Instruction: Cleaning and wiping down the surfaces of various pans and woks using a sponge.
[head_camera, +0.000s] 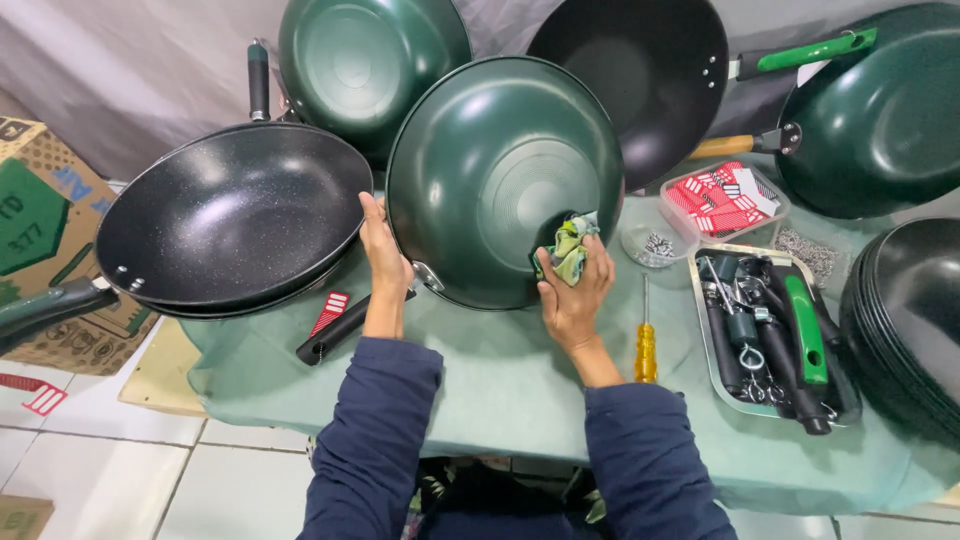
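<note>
A dark green wok stands on its edge on the cloth-covered table, its outer bottom facing me. My left hand grips its left rim and holds it upright. My right hand presses a crumpled green and yellow rag against the lower right of the wok's outer surface. Both arms wear dark blue sleeves.
A black speckled wok lies at left on another pan; a loose black handle lies below it. More woks lean behind and stack at right. A metal tray of handles, yellow screwdriver, screw dish, red-label tub and cardboard box surround.
</note>
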